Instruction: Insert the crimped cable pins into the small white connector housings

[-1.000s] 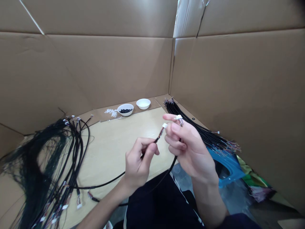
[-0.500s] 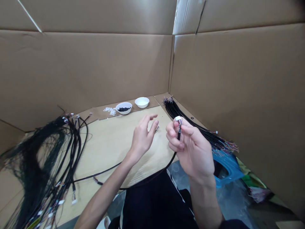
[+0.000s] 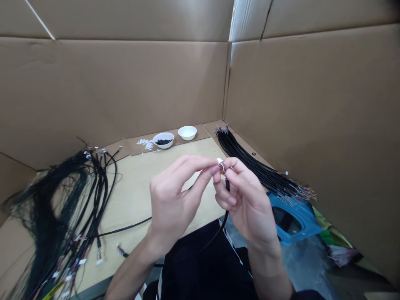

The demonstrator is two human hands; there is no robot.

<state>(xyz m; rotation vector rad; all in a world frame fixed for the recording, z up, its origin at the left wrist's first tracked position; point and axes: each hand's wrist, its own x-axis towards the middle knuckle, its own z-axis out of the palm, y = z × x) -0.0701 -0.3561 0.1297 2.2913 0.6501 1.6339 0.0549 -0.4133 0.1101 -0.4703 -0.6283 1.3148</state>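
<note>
My right hand (image 3: 246,196) grips the end of a black cable (image 3: 227,185), just below its fanned-out coloured wires. A small white connector (image 3: 220,161) tops those wires. From the other side my left hand (image 3: 181,196) pinches the connector between thumb and forefinger, so part of it is hidden. Below my right hand the cable bends down across my dark-clad lap. Another cable end with bare coloured wires (image 3: 121,251) lies beside my left forearm on the pale tabletop (image 3: 134,183).
At the left lie black cables with white connectors (image 3: 100,187) beside dark green netting (image 3: 46,208). Small white pieces (image 3: 145,143), a bowl of black parts (image 3: 163,141) and a white bowl (image 3: 187,133) stand behind. A bundle of black cables (image 3: 250,160) and a blue plastic item (image 3: 296,225) are right. Cardboard walls surround.
My left hand has moved from over the table to the right and closed on the connector. My right hand has shifted slightly left and lower with the cable.
</note>
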